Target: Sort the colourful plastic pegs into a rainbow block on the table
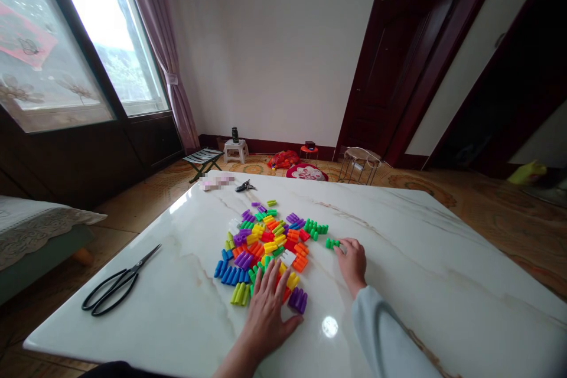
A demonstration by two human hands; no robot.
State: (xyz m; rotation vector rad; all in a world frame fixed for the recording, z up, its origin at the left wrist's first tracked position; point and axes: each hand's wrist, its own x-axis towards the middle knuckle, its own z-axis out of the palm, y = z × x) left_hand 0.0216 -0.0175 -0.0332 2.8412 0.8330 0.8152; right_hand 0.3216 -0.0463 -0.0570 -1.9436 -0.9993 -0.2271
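A heap of coloured plastic building pieces (pixel 266 239), ribbed like short joined tubes, lies spread on the white marbled table (pixel 398 301). My left hand (pixel 270 304) rests at the near side of the heap, palm down, fingers spread over green, yellow and red pieces. To the right of the heap, my right hand (pixel 353 260) pinches a small green piece (pixel 332 243) between thumb and fingers, close to the tabletop. Another group of green pieces (pixel 316 228) lies just beyond it. A purple piece (pixel 298 300) sits near my left thumb.
Black-handled scissors (pixel 117 283) lie at the left of the table. Small dark pliers or clippers (pixel 245 186) rest near the far edge beside a blurred pinkish item (pixel 216 181). Beyond stand a folding stool (pixel 204 158), a white stool (pixel 235 150) and a round stool (pixel 359 160).
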